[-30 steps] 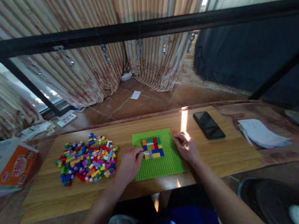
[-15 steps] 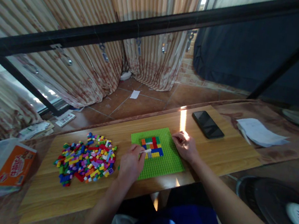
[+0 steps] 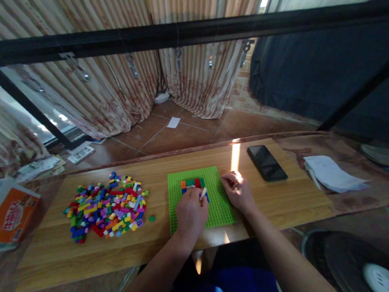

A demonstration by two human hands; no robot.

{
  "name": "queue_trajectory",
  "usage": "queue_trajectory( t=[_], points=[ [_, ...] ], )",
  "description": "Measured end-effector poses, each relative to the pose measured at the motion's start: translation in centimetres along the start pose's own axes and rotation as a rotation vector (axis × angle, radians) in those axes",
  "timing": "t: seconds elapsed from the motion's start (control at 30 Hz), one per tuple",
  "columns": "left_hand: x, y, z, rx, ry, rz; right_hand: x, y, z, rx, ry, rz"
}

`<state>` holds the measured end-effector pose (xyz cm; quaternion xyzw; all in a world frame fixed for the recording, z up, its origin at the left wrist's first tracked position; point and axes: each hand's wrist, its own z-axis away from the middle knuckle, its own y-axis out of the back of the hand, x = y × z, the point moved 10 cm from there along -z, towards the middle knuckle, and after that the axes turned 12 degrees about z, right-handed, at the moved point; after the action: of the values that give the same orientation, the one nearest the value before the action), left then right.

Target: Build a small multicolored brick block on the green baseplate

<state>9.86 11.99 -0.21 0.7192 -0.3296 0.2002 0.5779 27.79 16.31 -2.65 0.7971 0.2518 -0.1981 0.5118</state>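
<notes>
A green baseplate (image 3: 220, 207) lies on the wooden board (image 3: 281, 198) before me, with a patch of coloured bricks (image 3: 191, 183) fixed near its middle. My left hand (image 3: 190, 214) hovers over that patch, fingers pinched on a small white brick (image 3: 203, 194), and hides the patch's near part. My right hand (image 3: 239, 192) rests on the baseplate's far right corner with its fingers curled down on the plate. A heap of loose coloured bricks (image 3: 107, 205) lies to the left, with one green stud (image 3: 151, 217) apart from it.
A black phone (image 3: 267, 162) lies at the board's far right, white papers (image 3: 329, 172) beyond it. A plastic bag with an orange packet (image 3: 0, 219) sits at the left. A black rail (image 3: 197, 31) crosses overhead. A round fan base (image 3: 353, 279) stands on the right.
My left hand has moved right from the baseplate's left edge to over the brick patch, carrying the white brick. My right hand has stayed at the plate's corner.
</notes>
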Motion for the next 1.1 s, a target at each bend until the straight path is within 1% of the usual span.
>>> queue_trajectory(
  t=[0.1, 0.27, 0.5, 0.63, 0.73, 0.83, 0.93, 1.03, 1.1],
  points=[
    [-0.1, -0.7, 0.1, -0.016, 0.027, -0.025, -0.1, 0.0, 0.0, 0.000, 0.014, -0.004],
    [-0.3, -1.3, 0.1, -0.041, 0.093, -0.054, -0.3, 0.2, 0.0, -0.008, 0.014, -0.017],
    [-0.4, -1.9, 0.0, -0.084, 0.113, -0.104, -0.9, 0.0, 0.1, -0.054, 0.027, -0.048],
    [-0.7, -2.2, -0.2, -0.092, 0.122, -0.101, -1.5, 0.0, 0.2, -0.105, 0.049, -0.061],
    [-0.9, -2.4, -0.2, -0.097, 0.125, -0.105, -1.5, 0.1, 0.2, -0.123, -0.010, -0.129],
    [-0.8, -2.5, -0.3, -0.100, 0.109, -0.113, -1.9, -0.5, 0.2, -0.176, -0.078, -0.166],
    [-0.5, -2.5, -0.5, -0.104, 0.084, -0.107, -3.1, -1.5, 0.3, -0.257, -0.081, -0.100],
    [-0.2, -2.5, -0.6, -0.113, 0.072, -0.093, -3.9, -2.0, 0.0, -0.292, -0.087, 0.000],
    [-0.2, -2.4, -0.5, -0.120, 0.067, -0.078, -4.4, -2.2, -0.2, -0.328, -0.067, 0.055]
  ],
)
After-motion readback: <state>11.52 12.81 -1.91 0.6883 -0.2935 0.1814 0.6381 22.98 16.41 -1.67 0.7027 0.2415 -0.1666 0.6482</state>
